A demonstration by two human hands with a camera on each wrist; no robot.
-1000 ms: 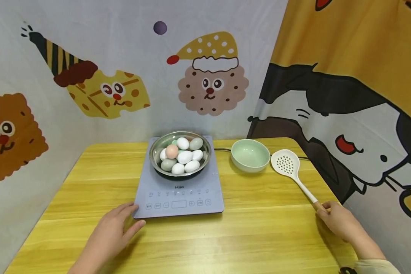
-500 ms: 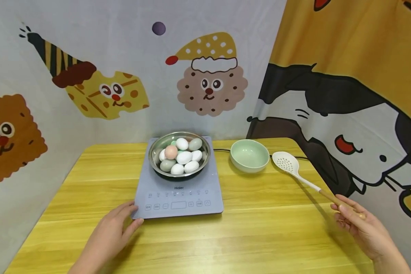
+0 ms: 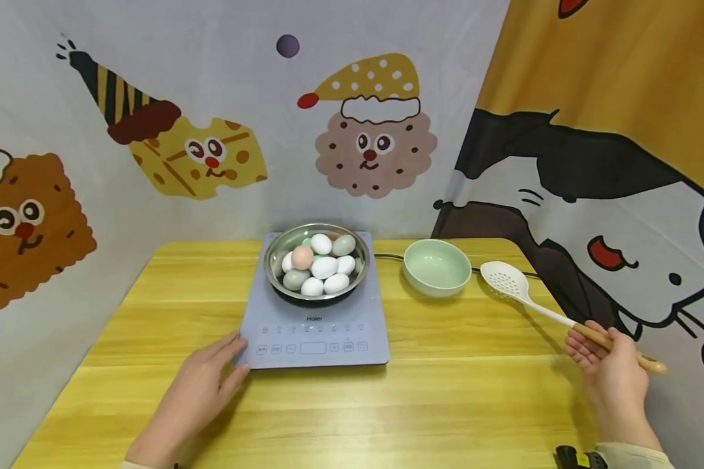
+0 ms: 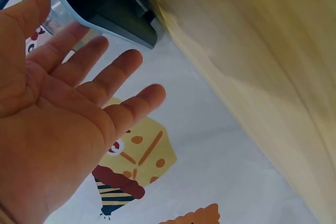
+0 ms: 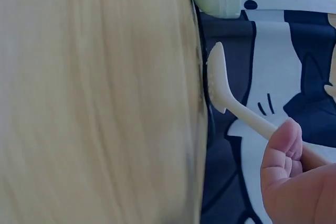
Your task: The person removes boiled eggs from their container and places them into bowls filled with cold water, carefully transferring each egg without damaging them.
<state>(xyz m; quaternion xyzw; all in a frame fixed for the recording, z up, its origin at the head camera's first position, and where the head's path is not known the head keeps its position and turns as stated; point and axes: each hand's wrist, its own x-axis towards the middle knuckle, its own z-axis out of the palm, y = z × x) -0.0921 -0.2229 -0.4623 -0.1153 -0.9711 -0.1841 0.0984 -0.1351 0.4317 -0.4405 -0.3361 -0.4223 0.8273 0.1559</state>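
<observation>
The left hand (image 3: 202,381) lay with fingers spread at the cooker's near left corner, its fingertips against the edge. Well to the right of the cooker (image 3: 313,333), the right hand (image 3: 613,374) held the skimmer (image 3: 504,279), pinching its wooden handle between thumb and fingers; the handle stood clear of the table (image 3: 457,410). On the back half of the cooker sat the pan (image 3: 279,246), heaped with eggs (image 3: 324,268). The bowl (image 3: 437,266) stood to the cooker's right, between it and the skimmer's head.
</observation>
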